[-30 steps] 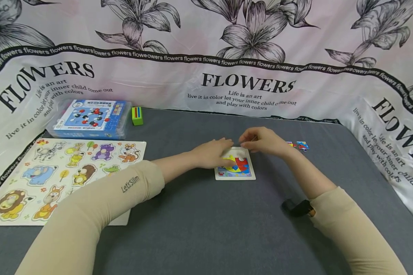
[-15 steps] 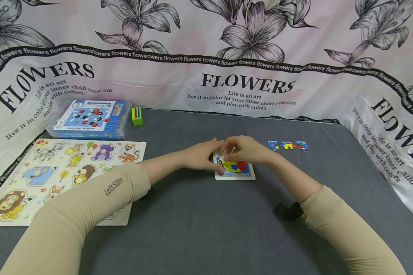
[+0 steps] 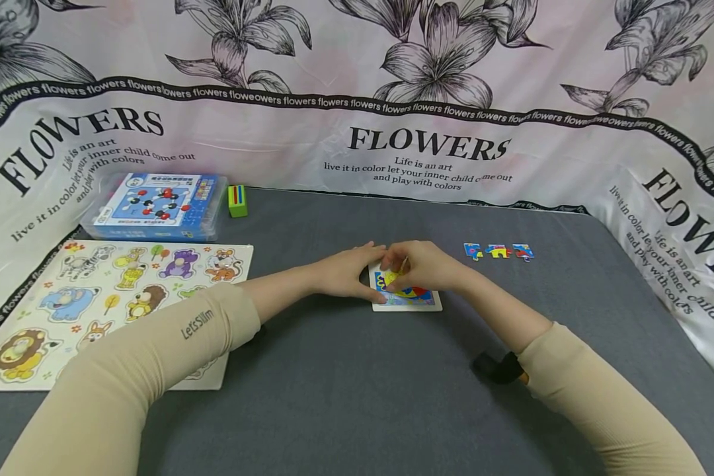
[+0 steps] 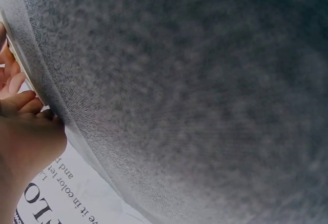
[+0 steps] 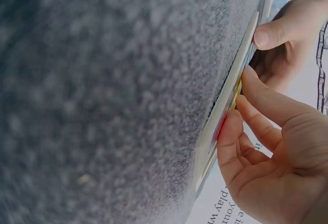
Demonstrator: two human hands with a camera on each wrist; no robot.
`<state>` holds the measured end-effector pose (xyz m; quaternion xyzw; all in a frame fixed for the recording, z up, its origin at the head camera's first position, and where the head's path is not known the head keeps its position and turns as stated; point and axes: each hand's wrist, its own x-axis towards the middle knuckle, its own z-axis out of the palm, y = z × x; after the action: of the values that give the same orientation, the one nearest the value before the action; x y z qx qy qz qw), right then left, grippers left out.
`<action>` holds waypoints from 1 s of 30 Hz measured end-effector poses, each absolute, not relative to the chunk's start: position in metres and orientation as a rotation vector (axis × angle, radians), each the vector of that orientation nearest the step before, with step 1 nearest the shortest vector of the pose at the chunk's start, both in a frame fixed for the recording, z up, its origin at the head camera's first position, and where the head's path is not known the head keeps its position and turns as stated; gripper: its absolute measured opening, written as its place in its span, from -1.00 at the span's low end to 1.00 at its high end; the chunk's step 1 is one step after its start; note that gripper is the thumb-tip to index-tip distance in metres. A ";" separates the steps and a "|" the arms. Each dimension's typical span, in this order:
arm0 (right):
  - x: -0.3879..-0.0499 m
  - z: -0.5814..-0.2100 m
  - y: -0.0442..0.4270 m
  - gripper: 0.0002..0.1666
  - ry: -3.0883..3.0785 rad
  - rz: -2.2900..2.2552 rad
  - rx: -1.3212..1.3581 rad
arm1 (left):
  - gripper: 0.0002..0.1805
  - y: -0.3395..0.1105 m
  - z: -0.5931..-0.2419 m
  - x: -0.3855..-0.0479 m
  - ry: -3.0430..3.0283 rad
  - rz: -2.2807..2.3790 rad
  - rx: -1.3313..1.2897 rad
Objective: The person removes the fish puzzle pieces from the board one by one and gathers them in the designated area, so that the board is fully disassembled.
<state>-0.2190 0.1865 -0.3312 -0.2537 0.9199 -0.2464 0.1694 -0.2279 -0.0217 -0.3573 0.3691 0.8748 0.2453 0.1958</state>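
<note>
A small puzzle board (image 3: 421,307) with a pale frame and a red, yellow and blue picture lies mid-table. My left hand (image 3: 348,271) holds its left side, with the thumb (image 5: 266,37) on its edge. Above the board, my right hand (image 3: 431,266) has its curled fingers and thumb pinching a small puzzle piece, of which only a thin edge (image 3: 404,264) shows. In the right wrist view, the right hand's fingertips (image 5: 231,119) touch the picture's red and yellow parts. Both hands hide much of the upper picture.
Three loose jigsaw pieces (image 3: 498,252) lie in a row to the right. On the left are a large animal puzzle board (image 3: 110,301), a clear box with a blue label (image 3: 155,205) and a green block (image 3: 237,201). A flower-printed cloth (image 3: 262,145) hangs behind.
My right hand has moved left and down onto the board, uncovering the three loose pieces. My left hand has slid slightly left to the board's edge.
</note>
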 end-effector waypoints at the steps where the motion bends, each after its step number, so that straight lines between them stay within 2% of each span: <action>1: -0.219 -0.331 0.186 -0.63 2.618 -0.699 -0.718 | 0.05 -0.022 -0.358 -0.228 2.451 0.691 1.031; 30: -0.217 -0.331 0.184 -0.70 2.626 -0.686 -0.721 | 0.06 -0.021 -0.357 -0.227 2.452 0.677 1.024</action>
<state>-0.2170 0.1842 -0.3312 -0.2533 0.9222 -0.2409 0.1656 -0.2266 -0.0213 -0.3566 0.3660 0.8765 0.2421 0.1981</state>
